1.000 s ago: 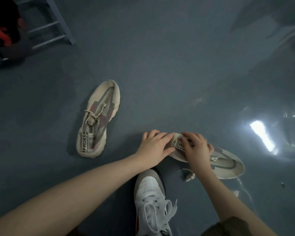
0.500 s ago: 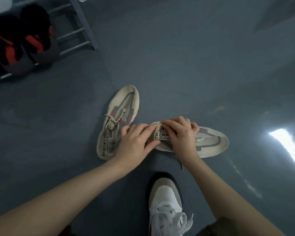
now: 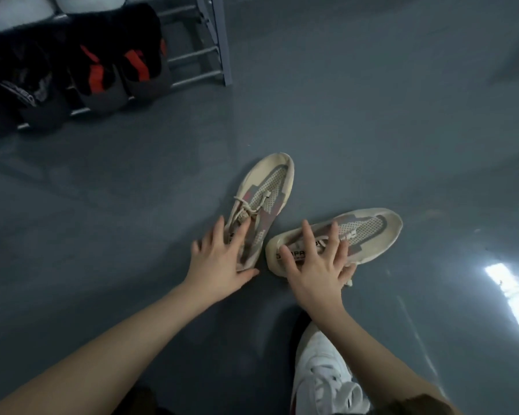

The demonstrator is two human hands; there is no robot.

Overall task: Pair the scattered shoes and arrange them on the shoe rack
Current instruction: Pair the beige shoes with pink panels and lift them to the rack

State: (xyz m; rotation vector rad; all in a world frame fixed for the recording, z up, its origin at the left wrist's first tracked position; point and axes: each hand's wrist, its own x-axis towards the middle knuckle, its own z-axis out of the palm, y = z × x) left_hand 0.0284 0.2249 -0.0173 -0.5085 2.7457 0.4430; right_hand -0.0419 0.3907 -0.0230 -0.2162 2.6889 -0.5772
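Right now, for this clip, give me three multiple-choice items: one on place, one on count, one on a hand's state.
1. Where is the shoe rack? A upper left; B lower right; C centre.
2. How many beige mesh shoes lie on the floor? A one; B two; C four.
3. The right hand is: A a closed fist; B fingers spread over a beige shoe; C out of view.

Key: 1 A, its bars stand at top left. 2 B, the second beige shoe lies beside the first. 3 B, fingers are straight and splayed on the heel end.
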